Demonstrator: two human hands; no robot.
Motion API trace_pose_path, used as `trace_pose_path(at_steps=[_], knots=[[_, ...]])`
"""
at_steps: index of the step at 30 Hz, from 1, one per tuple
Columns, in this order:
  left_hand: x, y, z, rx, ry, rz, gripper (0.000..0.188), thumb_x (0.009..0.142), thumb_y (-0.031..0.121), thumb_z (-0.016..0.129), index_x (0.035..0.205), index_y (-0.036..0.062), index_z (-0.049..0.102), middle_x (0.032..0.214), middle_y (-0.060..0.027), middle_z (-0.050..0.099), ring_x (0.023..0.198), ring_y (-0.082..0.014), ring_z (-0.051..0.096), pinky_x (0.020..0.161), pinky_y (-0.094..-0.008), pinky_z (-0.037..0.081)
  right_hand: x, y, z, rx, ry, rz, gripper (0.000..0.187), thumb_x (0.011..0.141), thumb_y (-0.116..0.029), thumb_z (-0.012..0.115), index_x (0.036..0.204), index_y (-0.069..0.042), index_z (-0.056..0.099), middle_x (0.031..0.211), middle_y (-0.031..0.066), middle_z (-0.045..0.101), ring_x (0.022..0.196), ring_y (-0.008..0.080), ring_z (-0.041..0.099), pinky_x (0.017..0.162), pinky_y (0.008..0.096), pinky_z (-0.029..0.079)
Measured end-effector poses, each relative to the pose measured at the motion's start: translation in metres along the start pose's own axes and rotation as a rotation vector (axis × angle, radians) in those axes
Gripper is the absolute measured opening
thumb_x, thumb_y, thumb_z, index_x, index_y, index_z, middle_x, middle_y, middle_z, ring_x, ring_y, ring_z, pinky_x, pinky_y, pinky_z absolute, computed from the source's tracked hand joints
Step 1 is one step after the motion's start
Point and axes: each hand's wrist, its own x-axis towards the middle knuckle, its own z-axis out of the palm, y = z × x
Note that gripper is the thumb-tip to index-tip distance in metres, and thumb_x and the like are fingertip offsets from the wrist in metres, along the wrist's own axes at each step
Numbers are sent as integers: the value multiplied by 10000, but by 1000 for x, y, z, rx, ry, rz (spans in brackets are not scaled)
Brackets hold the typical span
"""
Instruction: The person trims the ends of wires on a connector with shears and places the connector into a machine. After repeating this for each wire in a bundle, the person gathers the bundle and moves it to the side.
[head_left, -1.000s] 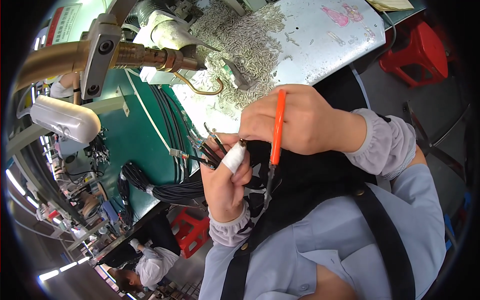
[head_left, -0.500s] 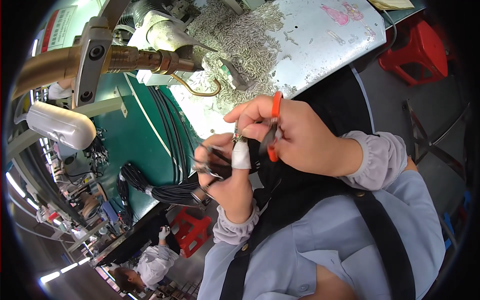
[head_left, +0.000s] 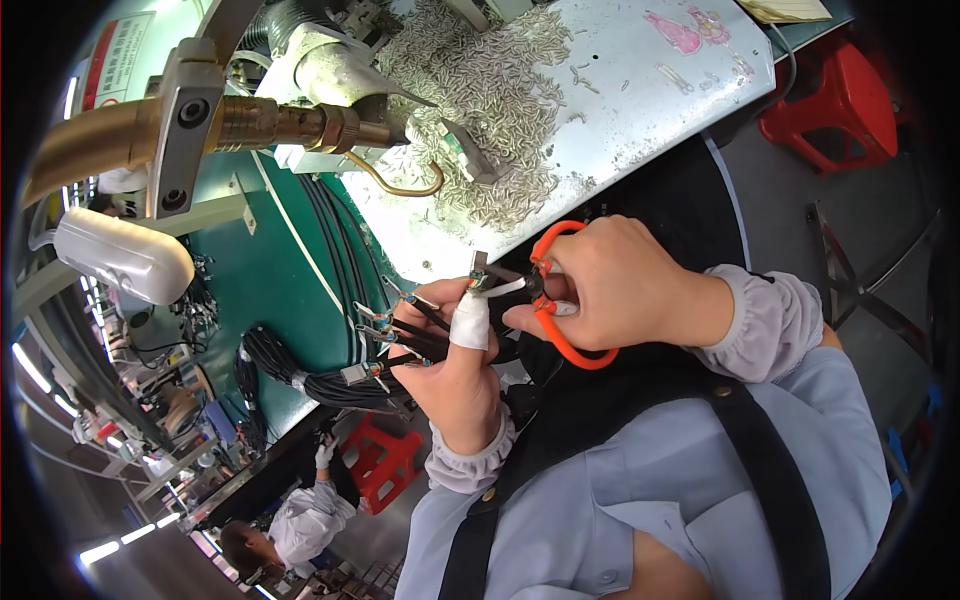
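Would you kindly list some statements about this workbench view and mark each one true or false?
1. The right hand holds pliers. True.
2. The pliers' handles are green. False: they are orange.
3. The left hand holds black cables. True.
4. The left hand's thumb is bare. False: a white wrapping covers part of it.
5. A red stool stands at the right. True.
6. The small metal pieces are in a jar. False: they lie loose.

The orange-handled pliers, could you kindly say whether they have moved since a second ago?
Yes: against the white work plate, the orange-handled pliers have swung their tips forward and left, closer to the plate's edge.
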Motion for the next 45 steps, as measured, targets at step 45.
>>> trace_pose_path(at_steps=[45], knots=[[139, 7, 31, -121, -357, -399, 198, 756, 80, 608, 907, -14, 519, 582, 15, 436, 424, -36, 320, 367, -172, 235, 103, 34, -46, 320, 350, 31, 152, 777, -114, 545, 764, 10, 459, 546, 80, 471, 462, 120, 429, 432, 272, 334]])
